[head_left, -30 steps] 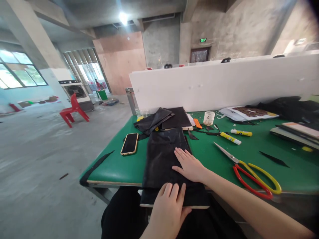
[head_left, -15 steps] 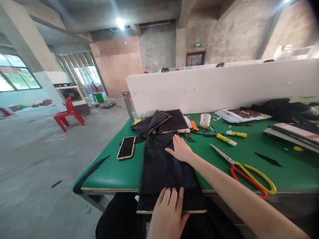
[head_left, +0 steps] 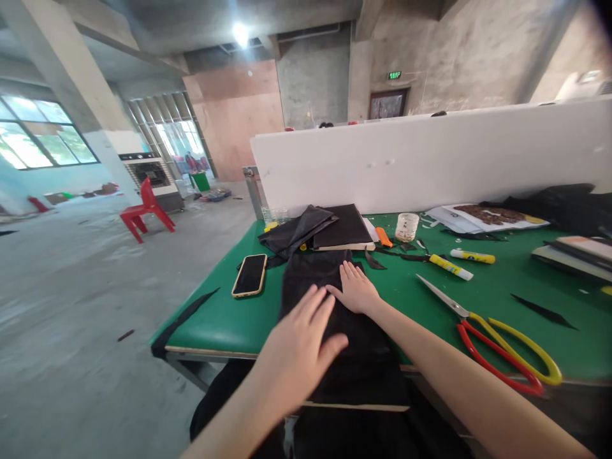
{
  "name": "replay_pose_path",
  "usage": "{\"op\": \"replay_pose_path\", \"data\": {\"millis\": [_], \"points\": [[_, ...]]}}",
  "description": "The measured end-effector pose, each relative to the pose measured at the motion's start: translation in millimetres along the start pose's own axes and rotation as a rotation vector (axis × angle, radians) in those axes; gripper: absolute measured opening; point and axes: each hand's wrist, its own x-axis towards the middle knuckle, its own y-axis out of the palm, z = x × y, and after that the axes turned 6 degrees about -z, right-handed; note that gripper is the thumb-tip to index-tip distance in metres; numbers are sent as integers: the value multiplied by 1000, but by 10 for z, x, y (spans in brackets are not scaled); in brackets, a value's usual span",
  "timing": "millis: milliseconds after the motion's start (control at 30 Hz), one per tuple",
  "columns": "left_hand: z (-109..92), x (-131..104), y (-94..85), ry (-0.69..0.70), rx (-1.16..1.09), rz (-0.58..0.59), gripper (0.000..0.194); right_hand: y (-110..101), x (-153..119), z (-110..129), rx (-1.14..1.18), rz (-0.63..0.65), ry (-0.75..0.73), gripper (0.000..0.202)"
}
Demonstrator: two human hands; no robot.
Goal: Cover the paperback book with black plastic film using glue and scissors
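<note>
Leaving the near edge of the black cloth, draped past the green table, the left hand is held outstretched, contact unclear; the right hand is laid flat on top, thumb spread.

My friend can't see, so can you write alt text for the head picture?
A person's right hand lies flat on black material at the edge of a green table, with the blurred left hand over it. A phone lies to the left; scissors and two yellow tubes to the right.
</note>
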Motion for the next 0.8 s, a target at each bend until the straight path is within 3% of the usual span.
{"op": "replay_pose_path", "data": {"millis": [67, 167, 267, 333, 433, 567, 800], "points": [[303, 303, 86, -58, -22, 13, 55, 6, -6, 3, -10, -8, -7, 97], [810, 637, 434, -199, -11, 124, 64, 17, -12, 9, -28, -18, -12, 96], [1214, 725, 795, -257, -4, 188, 73, 30, -9, 14, -42, -25, -16, 96], [1376, 672, 955, -297, -10, 236, 77, 42, -4, 13, -46, -25, -16, 96], [1495, 539, 1070, -344, -32, 294, 79, 61, 7, 6, -42, -15, -11, 96], [1553, 448, 1099, -371, -57, 322, 77, 79, 18, -7, -37, -3, -5, 95], [1596, 633, 1033, -395, -59, 284, 86, 70, 11, -6, -53, -4, -5, 94]]}}
